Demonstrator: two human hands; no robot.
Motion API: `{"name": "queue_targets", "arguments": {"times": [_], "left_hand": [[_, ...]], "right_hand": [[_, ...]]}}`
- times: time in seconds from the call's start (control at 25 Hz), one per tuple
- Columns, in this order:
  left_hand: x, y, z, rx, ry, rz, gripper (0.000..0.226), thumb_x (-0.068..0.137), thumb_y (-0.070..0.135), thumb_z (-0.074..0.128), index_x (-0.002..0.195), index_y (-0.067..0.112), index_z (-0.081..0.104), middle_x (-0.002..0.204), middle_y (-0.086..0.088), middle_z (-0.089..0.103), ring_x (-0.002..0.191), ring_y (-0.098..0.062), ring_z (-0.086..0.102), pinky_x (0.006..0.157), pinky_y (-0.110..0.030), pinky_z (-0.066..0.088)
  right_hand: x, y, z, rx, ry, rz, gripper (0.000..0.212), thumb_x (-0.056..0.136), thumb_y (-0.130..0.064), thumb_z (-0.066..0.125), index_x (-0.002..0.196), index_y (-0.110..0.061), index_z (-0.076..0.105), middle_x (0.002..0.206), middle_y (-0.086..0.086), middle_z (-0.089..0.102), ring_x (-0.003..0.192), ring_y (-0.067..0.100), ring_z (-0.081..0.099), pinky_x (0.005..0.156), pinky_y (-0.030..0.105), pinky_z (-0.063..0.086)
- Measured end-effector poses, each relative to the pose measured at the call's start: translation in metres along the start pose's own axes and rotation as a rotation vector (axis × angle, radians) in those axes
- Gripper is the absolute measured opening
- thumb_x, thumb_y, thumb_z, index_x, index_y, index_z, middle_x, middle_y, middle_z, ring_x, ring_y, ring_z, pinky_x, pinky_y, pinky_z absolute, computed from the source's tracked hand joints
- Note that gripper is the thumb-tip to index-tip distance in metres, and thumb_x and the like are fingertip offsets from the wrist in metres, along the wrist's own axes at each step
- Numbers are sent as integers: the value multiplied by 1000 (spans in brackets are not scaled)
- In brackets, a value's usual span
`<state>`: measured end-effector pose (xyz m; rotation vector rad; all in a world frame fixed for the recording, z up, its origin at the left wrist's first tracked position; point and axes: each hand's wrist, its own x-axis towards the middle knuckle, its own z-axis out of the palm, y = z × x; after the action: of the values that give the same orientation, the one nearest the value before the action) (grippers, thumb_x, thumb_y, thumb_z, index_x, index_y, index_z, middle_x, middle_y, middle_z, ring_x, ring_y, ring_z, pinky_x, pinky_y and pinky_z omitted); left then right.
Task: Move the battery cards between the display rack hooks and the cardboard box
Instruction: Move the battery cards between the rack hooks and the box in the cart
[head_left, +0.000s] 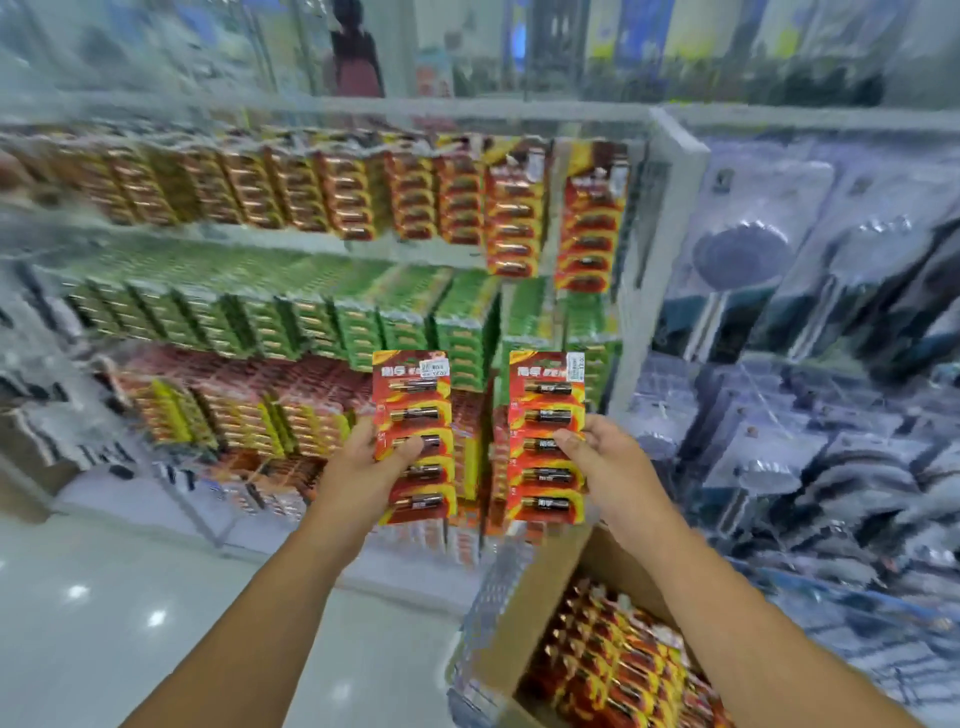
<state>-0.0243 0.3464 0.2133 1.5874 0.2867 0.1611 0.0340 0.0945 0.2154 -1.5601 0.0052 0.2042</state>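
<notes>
I hold two red battery cards upright in front of the display rack (670, 218). My left hand (374, 467) grips the left battery card (415, 410) at its lower left edge, thumb across the front. My right hand (602, 462) grips the right battery card (545, 405) at its right edge. Each card shows several batteries in a column with a price sticker at the top. The cardboard box (550, 587) sits at the lower right, below my right arm, filled with more red battery cards (618, 665).
The rack holds rows of hanging cards: red and gold at the top (363, 192), green in the middle (311, 317), red and yellow lower down (249, 410). Packaged shower heads (769, 270) fill the shelves on the right. A person (356, 52) stands behind the rack. Shiny floor lies at the lower left.
</notes>
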Motion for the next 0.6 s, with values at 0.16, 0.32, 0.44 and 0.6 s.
{"name": "queue_targets", "arguments": {"times": [0.16, 0.32, 0.44, 0.6], "left_hand": [[0, 37, -102, 8, 43, 71, 23, 101, 16, 66, 120, 29, 68, 104, 1, 80, 95, -21, 78, 76, -43, 63], [6, 73, -219, 5, 74, 146, 22, 100, 19, 67, 119, 29, 67, 103, 6, 80, 94, -16, 78, 77, -39, 62], [15, 95, -288, -24, 76, 169, 23, 100, 19, 67, 122, 29, 66, 107, 2, 80, 96, -20, 78, 77, -42, 63], [36, 115, -353, -34, 99, 191, 23, 100, 20, 67, 122, 28, 66, 109, -1, 80, 97, -24, 78, 84, -51, 62]], "right_hand": [[-4, -37, 106, -30, -54, -86, 10, 104, -10, 59, 109, -15, 67, 91, -5, 81, 83, 10, 77, 62, 22, 59], [-7, -65, 226, -39, -79, -159, 12, 104, -18, 60, 114, -18, 67, 104, 0, 80, 95, 17, 77, 83, 46, 63], [-2, -84, 301, 22, -93, -165, 20, 102, -27, 65, 119, -18, 67, 109, 0, 79, 103, 23, 75, 94, 52, 59], [16, -104, 378, 31, -121, -180, 44, 94, -42, 72, 132, -22, 64, 124, -1, 74, 114, 24, 71, 98, 54, 57]]}}
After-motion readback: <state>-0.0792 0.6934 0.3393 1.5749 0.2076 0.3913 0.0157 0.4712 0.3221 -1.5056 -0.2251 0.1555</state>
